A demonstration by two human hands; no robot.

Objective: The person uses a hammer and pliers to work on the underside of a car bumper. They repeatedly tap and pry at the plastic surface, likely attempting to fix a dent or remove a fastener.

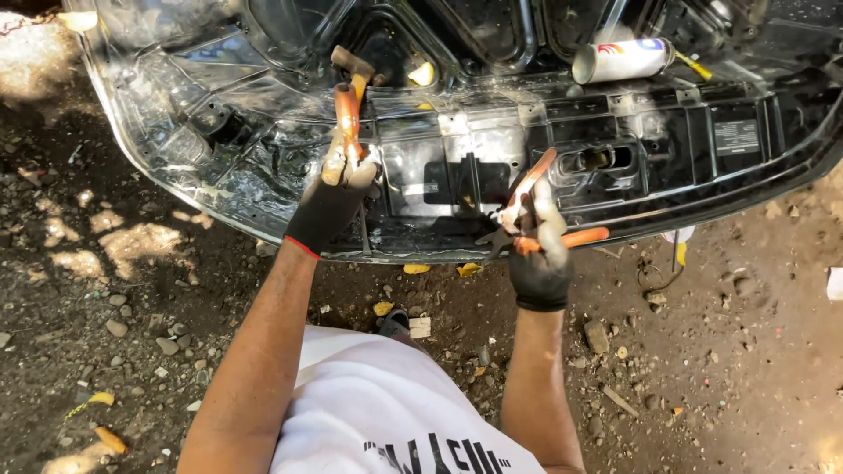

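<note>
Dusty ground strewn with pebbles and yellow leaves carries a black car body panel (pixel 492 167), inner side up. At the panel's near edge the gloved left hand (pixel 338 189) has its fingers wrapped tight round an orange-handled tool (pixel 348 118), held upright, seemingly to bear down on the metal. Further along that edge the gloved right hand (pixel 540 254) grips orange-handled pliers (pixel 531 215), handles spread. A spray can (pixel 622 60) lies on the panel's far side

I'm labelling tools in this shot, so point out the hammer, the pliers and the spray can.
hammer (pixel 349 114): head view, on its orange handle above the left hand.
pliers (pixel 531 184): head view, on the upper orange handle.
spray can (pixel 625 60): head view, mid-body, lying on the panel.
</note>
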